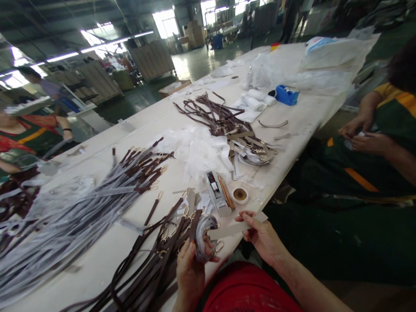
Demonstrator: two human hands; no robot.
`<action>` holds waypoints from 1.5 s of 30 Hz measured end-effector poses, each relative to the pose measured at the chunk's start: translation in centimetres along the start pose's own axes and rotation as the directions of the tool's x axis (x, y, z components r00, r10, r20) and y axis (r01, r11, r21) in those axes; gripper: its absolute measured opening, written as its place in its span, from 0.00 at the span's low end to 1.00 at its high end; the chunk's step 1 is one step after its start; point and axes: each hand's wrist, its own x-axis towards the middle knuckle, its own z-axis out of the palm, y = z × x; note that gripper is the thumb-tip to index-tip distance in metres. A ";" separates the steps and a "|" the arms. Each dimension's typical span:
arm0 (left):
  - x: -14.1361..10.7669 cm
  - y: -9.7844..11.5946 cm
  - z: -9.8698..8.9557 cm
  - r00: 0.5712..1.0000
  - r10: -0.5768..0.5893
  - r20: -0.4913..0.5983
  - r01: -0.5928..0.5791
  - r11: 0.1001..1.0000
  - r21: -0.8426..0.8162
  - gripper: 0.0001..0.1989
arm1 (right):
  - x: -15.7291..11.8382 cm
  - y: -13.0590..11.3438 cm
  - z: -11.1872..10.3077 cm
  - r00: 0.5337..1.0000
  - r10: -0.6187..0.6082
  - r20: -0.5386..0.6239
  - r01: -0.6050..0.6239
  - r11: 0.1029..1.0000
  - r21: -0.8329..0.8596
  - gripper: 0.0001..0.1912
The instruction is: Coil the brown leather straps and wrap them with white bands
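Note:
My left hand (190, 266) is wrapped around a coiled brown strap (204, 234) covered in clear plastic, near the table's front edge. In my right hand (261, 236), a flat greyish-beige strip (229, 230) is pinched between thumb and fingers. Its far end reaches the coil; whether it is fixed there, I cannot tell. Just left of my left hand lie brown straps (130, 271) with gold-coloured metal loops. Beyond the coil stand a grey tape dispenser (214, 195) and a small round roll of tape (239, 195).
Plastic-wrapped straps (94, 216) cover the table's left side. Clear plastic sleeves (201, 151) and another strap heap (214, 110) lie further back, near a blue tape dispenser (287, 95). One co-worker (383, 143) sits at right; another (32, 134) is across the table.

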 end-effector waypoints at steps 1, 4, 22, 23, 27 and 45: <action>0.0 -0.2 -0.1 1.000 0.008 0.013 -0.008 1.000 0.008 0.17 | 0.0 -0.2 0.0 1.000 0.004 0.010 -0.005 1.000 0.010 0.23; 0.1 -0.6 -0.4 0.999 0.035 0.023 -0.035 0.999 0.018 0.15 | -0.2 -0.7 0.0 0.998 0.034 0.059 -0.036 0.999 0.038 0.21; 0.0 -0.5 0.1 1.000 0.013 0.024 -0.014 0.999 0.036 0.15 | -0.1 -0.7 -0.4 0.986 0.084 0.143 -0.084 0.996 -0.001 0.20; -0.1 -0.5 0.2 1.000 0.015 0.021 -0.016 0.999 0.037 0.14 | -0.1 -0.6 -0.4 0.986 0.084 0.141 -0.084 0.996 -0.004 0.20; -0.1 -0.7 0.0 0.999 0.013 0.038 -0.015 0.999 0.042 0.15 | 0.2 -0.4 -0.4 0.986 0.083 0.147 -0.081 0.996 -0.024 0.19; -0.2 -3.4 -1.0 0.983 -0.056 0.174 0.045 0.997 0.069 0.24 | -1.7 4.9 -0.3 0.932 -0.065 0.357 0.128 0.979 -0.157 0.20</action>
